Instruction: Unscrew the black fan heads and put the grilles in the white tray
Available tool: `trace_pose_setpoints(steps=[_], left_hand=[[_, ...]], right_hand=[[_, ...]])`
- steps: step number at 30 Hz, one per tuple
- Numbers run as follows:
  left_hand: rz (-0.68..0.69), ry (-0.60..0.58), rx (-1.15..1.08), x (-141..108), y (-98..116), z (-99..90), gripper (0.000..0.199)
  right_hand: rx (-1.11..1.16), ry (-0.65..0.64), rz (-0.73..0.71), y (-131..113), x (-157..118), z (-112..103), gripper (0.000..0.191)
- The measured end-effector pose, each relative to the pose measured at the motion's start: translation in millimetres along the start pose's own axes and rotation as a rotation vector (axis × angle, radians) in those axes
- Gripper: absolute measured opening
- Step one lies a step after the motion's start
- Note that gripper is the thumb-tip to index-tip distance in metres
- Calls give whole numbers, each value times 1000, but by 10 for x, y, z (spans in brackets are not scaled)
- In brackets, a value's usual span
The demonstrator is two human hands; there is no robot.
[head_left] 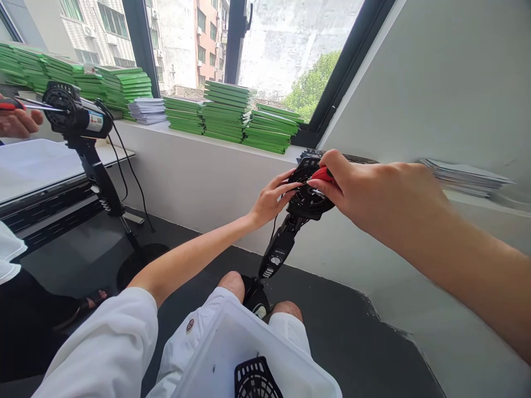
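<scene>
A black stand fan without blades shows its round slotted motor housing (309, 205) atop a black neck (279, 251). My left hand (271, 202) steadies the left side of this housing, thumb below and fingers reaching over its face. Whether a small part sits between those fingertips I cannot tell. My right hand (346, 179) is closed around a red-handled screwdriver (321, 174), its handle end at the housing's face; the tip is hidden. On my lap rests a white plastic bin (215, 337), with a black slotted cover (255, 376) inside.
At the left, a co-worker's hand (20, 122) holds a screwdriver against another black fan (62, 108). Stacks of green booklets (226, 113) line the windowsill, and papers (464, 177) lie on the right ledge. A white table (37, 157) stands far left.
</scene>
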State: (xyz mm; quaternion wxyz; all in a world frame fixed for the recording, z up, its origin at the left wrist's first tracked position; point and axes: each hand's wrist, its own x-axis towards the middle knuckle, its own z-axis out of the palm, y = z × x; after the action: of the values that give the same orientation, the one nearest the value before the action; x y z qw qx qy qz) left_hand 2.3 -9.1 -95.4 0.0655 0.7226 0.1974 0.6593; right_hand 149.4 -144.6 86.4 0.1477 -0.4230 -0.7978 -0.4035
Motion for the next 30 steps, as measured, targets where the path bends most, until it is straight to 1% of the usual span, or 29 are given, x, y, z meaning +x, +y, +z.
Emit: trace_pose_setpoints(steps=[3, 6, 8, 11, 16, 17, 19, 21, 23, 25, 27, 28, 29, 30], left_hand=[[6, -7, 6, -2, -7, 0, 35], [12, -9, 12, -1, -9, 0, 35], [16, -4, 10, 2, -5, -2, 34], [9, -5, 2, 3, 7, -7, 34], [-17, -19, -26, -5, 21, 2, 36], [-14, -12, -21, -2, 19, 5, 35], [-1, -1, 2, 15, 19, 2, 35], [12, -15, 44, 34, 45, -22, 35], [19, -29, 109, 6, 136, -66, 37], [22, -2, 185, -134, 309, -118, 46], [34, 58, 234, -430, 541, -165, 58], [44, 57, 229, -632, 660, -187, 61], [42, 3, 208, -858, 771, -205, 61], [29, -129, 179, -1094, 871, -219, 58]], right_hand=[[125, 72, -64, 26, -19, 38, 75], [77, 104, -140, 25, -18, 34, 73], [16, 114, -157, 21, -8, 24, 72], [-43, 114, -141, 12, -6, 5, 76], [-58, 118, -40, -7, -33, -40, 88], [-62, 117, -37, -8, -31, -41, 87], [-65, 120, -53, -4, -18, -35, 78], [-43, 134, -72, 7, -13, -37, 63], [12, 151, -71, 18, -66, -79, 48], [102, 175, -27, 15, -227, -180, 37], [214, 221, 77, -19, -512, -320, 29], [284, 243, 147, -49, -692, -390, 27], [367, 259, 228, -86, -887, -452, 24], [477, 269, 315, -124, -1091, -501, 22]])
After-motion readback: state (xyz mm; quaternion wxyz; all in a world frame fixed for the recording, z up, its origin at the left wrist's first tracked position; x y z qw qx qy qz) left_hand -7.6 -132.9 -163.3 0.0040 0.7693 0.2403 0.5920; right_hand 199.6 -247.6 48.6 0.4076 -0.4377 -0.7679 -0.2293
